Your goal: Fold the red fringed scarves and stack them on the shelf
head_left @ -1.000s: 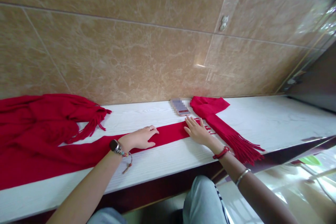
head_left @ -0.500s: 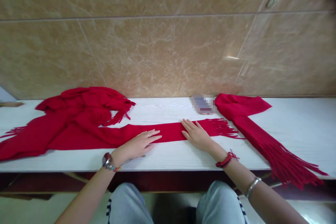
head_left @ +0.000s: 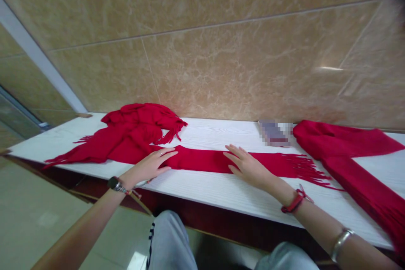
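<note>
A long red scarf [head_left: 202, 160] lies along the white tabletop, its fringe spread toward the right. My left hand [head_left: 155, 163] rests on it with fingers stretched out, beside the bunched part. Farther right, my right hand [head_left: 245, 166] is over the flat strip, its fingers apart and palm down. The left end of the cloth runs into a crumpled red heap [head_left: 139, 124] with fringes. Whether that heap is one scarf or more, I cannot tell. Another red scarf [head_left: 344, 168], folded at an angle, lies to the right of my right hand.
A phone [head_left: 274, 133], partly blurred out, lies near the wall between the heap and the folded scarf. The white tabletop [head_left: 215, 192] meets a tan tiled wall [head_left: 228, 71] at the back. Its left end and front edge are visible, with a dark shelf space underneath.
The view has turned left, so the table's left end shows. My left hand has slid left along the scarf toward the heap. My right hand stays at the strip, fingers more spread.
</note>
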Tool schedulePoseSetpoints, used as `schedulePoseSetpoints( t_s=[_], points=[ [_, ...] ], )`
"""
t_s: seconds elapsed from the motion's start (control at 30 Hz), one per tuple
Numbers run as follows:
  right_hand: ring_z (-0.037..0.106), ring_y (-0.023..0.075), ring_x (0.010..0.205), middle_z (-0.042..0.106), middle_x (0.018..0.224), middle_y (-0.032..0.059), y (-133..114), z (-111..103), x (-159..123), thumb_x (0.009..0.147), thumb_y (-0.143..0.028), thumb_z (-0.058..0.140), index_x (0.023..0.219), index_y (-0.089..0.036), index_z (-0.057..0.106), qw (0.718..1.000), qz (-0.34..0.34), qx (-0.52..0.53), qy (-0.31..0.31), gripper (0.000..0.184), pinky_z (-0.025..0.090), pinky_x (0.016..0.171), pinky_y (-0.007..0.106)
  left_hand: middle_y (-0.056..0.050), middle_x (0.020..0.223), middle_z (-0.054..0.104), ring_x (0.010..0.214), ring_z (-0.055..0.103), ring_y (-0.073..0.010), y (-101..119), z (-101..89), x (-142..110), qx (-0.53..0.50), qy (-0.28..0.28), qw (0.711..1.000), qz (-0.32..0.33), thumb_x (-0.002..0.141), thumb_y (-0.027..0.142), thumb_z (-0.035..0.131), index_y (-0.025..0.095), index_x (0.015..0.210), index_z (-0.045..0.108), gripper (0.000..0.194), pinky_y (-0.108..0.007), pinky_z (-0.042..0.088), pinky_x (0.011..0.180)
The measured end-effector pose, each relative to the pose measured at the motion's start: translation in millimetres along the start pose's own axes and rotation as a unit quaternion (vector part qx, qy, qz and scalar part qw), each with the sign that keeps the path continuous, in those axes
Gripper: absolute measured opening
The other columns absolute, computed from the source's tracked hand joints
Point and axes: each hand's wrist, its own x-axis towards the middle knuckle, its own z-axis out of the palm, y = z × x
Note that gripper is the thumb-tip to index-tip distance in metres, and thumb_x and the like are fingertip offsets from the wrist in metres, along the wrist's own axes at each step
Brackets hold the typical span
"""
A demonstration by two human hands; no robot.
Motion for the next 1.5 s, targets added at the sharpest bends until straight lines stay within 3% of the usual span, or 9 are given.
schedulePoseSetpoints(
  t_s=[0.1,0.23,0.47,0.67,0.8,0.93,1.13,1.27,1.5],
  points=[
    [0.036,0.023,0.126,0.04,0.137,0.0131,-17,-5,23,0.087,-0.032,0.043,0.13,-0.015,0.045,0.992,-0.092,0.06,-0.058,0.046,0.032,0.103,0.039,-0.007,0.141,0.033,0.124,0.038,-0.0192,0,5.2,-2,-0.015,-0.014,0.999,-0.026,0.089,0.029,0.044,0.022,0.137,0.029,0.051,-0.033,0.031,0.102],
    [0.031,0.0215,0.129,0.039,0.138,0.009,-22,1,34,0.092,-0.036,0.034,0.133,-0.019,0.04,0.978,-0.147,0.094,-0.116,0.045,0.022,0.107,0.044,-0.011,0.138,0.038,0.124,0.038,-0.0203,-6,10.9,-7,-0.01,-0.004,0.998,-0.059,0.089,0.036,0.043,0.018,0.139,0.023,0.058,-0.034,0.031,0.101],
    [0.03,0.0179,0.129,0.042,0.137,0.0059,-12,11,29,0.093,-0.032,0.029,0.131,-0.023,0.042,0.974,-0.157,0.126,-0.108,0.041,0.018,0.108,0.043,-0.008,0.133,0.043,0.12,0.041,-0.0202,-54,13.5,-33,0.025,0.018,0.996,-0.082,0.091,0.038,0.034,0.02,0.13,0.041,0.044,-0.036,0.031,0.102],
    [0.037,0.0193,0.125,0.047,0.132,0.0079,-11,11,30,0.085,-0.016,0.038,0.128,-0.019,0.047,0.973,-0.155,0.141,-0.095,0.043,0.023,0.106,0.044,-0.009,0.123,0.051,0.119,0.041,-0.0212,-84,17.4,-50,0.122,0.001,0.991,-0.058,0.086,0.013,0.03,0.016,0.117,0.053,0.038,-0.039,0.03,0.104],
    [0.043,0.02,0.121,0.051,0.129,0.0097,-11,11,30,0.078,-0.005,0.037,0.129,-0.016,0.046,0.976,-0.162,0.127,-0.077,0.052,0.031,0.103,0.043,-0.012,0.113,0.056,0.109,0.047,-0.0239,-84,9.6,-45,0.181,-0.014,0.981,-0.072,0.085,0.012,0.031,0.015,0.109,0.056,0.035,-0.04,0.037,0.098],
    [0.047,0.0195,0.118,0.053,0.126,0.0116,-10,9,29,0.083,-0.005,0.035,0.125,-0.015,0.049,0.977,-0.186,0.086,-0.062,0.046,0.034,0.102,0.041,-0.01,0.111,0.056,0.108,0.046,-0.0227,-81,-5.5,-41,0.193,0.008,0.978,-0.073,0.086,0.013,0.033,0.016,0.104,0.057,0.031,-0.039,0.036,0.098],
    [0.038,0.0165,0.125,0.048,0.131,0.0048,-2,6,24,0.088,-0.009,0.031,0.128,-0.021,0.047,0.966,-0.214,0.1,-0.104,0.044,0.028,0.106,0.04,-0.009,0.1,0.058,0.094,0.054,-0.0192,-68,0.6,-51,0.161,-0.038,0.983,-0.082,0.085,0.017,0.038,0.017,0.101,0.057,0.025,-0.031,0.043,0.086],
    [0.032,0.0154,0.128,0.044,0.135,0.0041,1,7,23,0.088,-0.007,0.028,0.131,-0.021,0.042,0.962,-0.209,0.113,-0.135,0.048,0.023,0.108,0.041,-0.009,0.099,0.057,0.092,0.055,-0.0188,-65,8.3,-54,0.148,-0.027,0.985,-0.085,0.086,0.016,0.037,0.016,0.103,0.057,0.026,-0.031,0.043,0.085],
    [0.032,0.0156,0.128,0.043,0.135,0.006,1,4,22,0.09,-0.017,0.031,0.131,-0.02,0.043,0.961,-0.201,0.135,-0.131,0.043,0.022,0.108,0.04,-0.009,0.102,0.055,0.095,0.054,-0.0187,-62,-1.6,-53,0.146,-0.048,0.984,-0.086,0.083,0.011,0.039,0.015,0.104,0.056,0.028,-0.031,0.042,0.087]
  ],
)
